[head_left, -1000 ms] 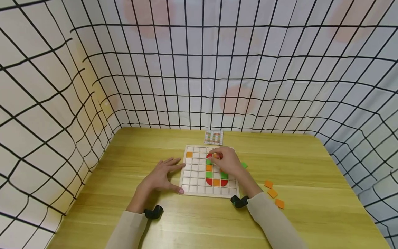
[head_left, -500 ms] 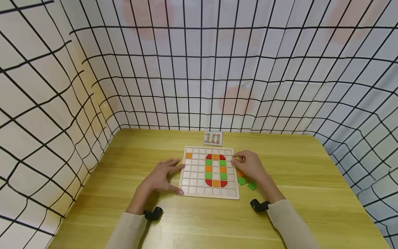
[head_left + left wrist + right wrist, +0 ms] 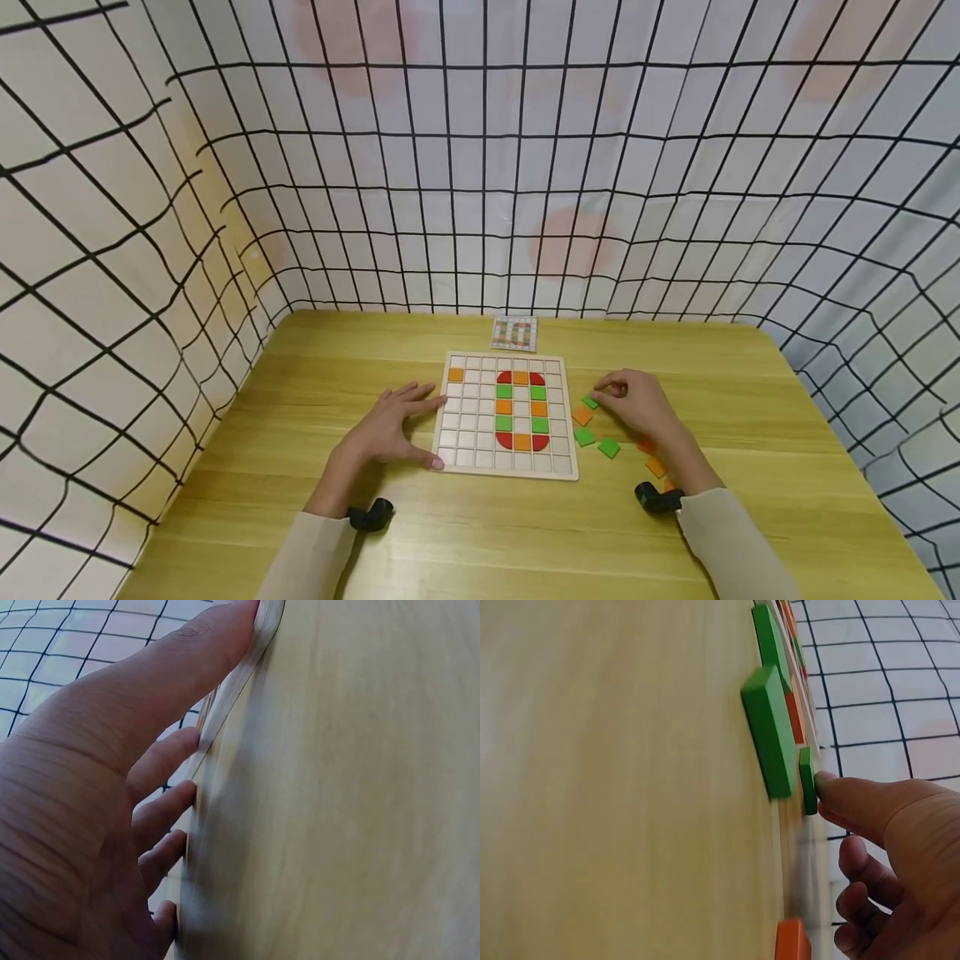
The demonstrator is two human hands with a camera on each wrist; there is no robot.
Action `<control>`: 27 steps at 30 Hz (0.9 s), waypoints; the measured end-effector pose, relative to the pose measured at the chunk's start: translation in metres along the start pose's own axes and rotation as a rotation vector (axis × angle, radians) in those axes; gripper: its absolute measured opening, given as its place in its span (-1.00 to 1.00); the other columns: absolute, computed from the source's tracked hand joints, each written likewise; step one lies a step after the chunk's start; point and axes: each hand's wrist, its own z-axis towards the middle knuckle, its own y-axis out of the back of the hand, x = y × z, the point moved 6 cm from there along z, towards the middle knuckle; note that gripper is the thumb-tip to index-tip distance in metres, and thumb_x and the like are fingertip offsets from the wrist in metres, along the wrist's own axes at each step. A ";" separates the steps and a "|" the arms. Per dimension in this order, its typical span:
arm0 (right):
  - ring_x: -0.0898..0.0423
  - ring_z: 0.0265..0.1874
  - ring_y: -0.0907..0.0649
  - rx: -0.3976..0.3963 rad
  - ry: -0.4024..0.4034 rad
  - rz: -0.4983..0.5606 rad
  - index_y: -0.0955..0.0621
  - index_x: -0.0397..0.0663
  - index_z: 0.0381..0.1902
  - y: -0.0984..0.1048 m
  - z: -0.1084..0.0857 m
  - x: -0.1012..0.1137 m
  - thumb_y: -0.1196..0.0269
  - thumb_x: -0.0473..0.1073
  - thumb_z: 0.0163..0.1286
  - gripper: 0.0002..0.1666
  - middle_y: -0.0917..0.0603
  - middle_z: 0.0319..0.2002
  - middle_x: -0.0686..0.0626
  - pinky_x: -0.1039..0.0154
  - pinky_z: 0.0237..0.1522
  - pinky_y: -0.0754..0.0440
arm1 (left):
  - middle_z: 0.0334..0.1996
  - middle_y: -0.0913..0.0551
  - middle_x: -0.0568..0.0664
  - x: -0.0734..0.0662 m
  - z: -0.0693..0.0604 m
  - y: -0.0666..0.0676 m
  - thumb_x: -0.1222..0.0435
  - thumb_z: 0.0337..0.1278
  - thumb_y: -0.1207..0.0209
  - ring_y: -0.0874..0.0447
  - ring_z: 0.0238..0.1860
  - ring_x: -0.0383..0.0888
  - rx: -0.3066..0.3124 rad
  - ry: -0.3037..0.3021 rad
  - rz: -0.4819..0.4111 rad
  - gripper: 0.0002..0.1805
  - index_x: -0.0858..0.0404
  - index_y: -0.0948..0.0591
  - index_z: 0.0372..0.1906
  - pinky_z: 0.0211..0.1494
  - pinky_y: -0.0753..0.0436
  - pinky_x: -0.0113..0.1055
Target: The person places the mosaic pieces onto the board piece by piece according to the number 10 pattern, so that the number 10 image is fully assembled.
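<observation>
One gridded board (image 3: pixel 472 422) lies flat on the table (image 3: pixel 480 542). The left hand (image 3: pixel 386 425) is spread wide, its thumb and index finger touching the board's left side. The right hand (image 3: pixel 636 403) is narrow, its thumb touching a green tile (image 3: pixel 590 402) just right of the board; whether the fingers pinch this tile cannot be determined. An orange tile (image 3: pixel 582 417) lies near it. Red, orange and green pieces (image 3: pixel 504 407) form a ring on the board.
</observation>
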 end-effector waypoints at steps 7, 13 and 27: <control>0.07 -0.37 -0.48 0.005 -0.008 -0.007 -0.79 0.00 -0.06 0.005 -0.004 -0.008 -0.36 0.11 0.44 -0.65 -0.60 -0.38 0.02 0.19 -0.27 -0.44 | 0.62 -0.21 0.07 -0.001 -0.001 0.001 -0.33 -0.35 -0.55 -0.03 0.65 0.24 -0.002 -0.008 -0.011 0.18 -0.04 -0.42 0.53 0.60 0.10 0.43; 0.07 -0.36 -0.49 0.030 -0.034 -0.001 -0.75 -0.09 0.04 0.004 -0.008 -0.008 -0.47 0.23 0.27 -0.40 -0.59 -0.37 0.00 0.19 -0.25 -0.49 | 0.62 -0.21 0.07 -0.001 -0.002 0.001 -0.33 -0.34 -0.54 -0.01 0.65 0.24 0.001 -0.010 -0.009 0.17 -0.06 -0.41 0.53 0.60 0.10 0.43; 0.10 -0.35 -0.51 0.010 0.010 -0.008 -0.78 -0.13 -0.01 0.008 -0.015 -0.010 -0.47 0.03 0.32 -0.58 -0.62 -0.38 0.03 0.21 -0.26 -0.48 | 0.63 -0.20 0.05 -0.002 -0.002 0.001 -0.33 -0.33 -0.54 0.00 0.66 0.22 0.001 -0.008 -0.019 0.16 -0.07 -0.42 0.53 0.61 0.11 0.42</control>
